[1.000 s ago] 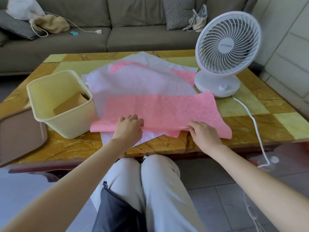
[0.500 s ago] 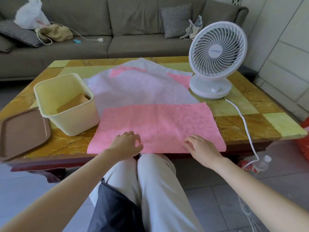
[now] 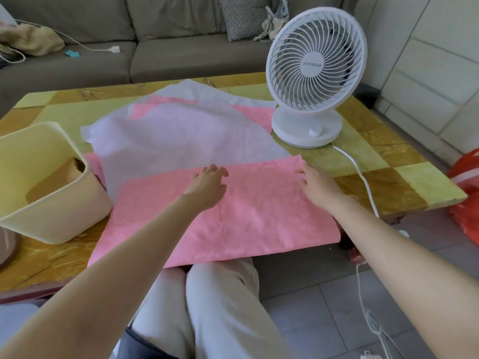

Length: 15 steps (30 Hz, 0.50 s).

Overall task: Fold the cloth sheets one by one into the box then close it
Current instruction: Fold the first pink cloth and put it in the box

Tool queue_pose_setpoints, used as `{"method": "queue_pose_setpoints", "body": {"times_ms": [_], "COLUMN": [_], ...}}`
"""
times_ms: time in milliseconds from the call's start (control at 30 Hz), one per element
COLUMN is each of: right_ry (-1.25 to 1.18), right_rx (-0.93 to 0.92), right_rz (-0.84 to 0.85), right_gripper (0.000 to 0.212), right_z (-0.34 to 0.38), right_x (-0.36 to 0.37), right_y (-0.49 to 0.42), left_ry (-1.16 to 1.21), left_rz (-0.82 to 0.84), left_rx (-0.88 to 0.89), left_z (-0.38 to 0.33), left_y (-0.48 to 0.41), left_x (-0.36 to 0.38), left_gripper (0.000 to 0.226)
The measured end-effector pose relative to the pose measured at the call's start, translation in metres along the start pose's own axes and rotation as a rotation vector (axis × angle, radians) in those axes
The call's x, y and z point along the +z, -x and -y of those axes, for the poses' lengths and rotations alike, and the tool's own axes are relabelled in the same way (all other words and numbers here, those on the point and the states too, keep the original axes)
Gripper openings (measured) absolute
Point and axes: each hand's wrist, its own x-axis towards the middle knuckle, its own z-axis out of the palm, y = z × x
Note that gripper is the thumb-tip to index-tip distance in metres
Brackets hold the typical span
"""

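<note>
Left hand and right hand were over the pink sheet, fingers loosely apart, gripping nothing; box at nine o'clock.

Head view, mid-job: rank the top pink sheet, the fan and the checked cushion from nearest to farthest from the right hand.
From the right hand:
1. top pink sheet: its far right corner is right at the hand.
2. fan: on the table, just beyond the hand.
3. checked cushion: back on the sofa, past the table.
</note>
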Motion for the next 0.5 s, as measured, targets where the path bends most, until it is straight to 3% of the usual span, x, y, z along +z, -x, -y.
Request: {"method": "queue_pose_setpoints", "body": {"times_ms": [300,500], "right_ry": [0.217,0.273], "right_rx": [-0.022,-0.007], "right_rz": [0.175,0.170], "right_gripper": [0.040,0.043], "right_z": [0.015,0.014], "right_x": [0.015,0.015], "right_y": [-0.064,-0.075], "left_ry": [-0.050,-0.089], "left_rz": [0.047,0.034], "left_rx": [-0.056,-0.043], "left_z": [0.013,0.018], "left_y": [-0.044,-0.056], "left_x": [0.013,0.013], "left_gripper": [0.037,0.036]}}
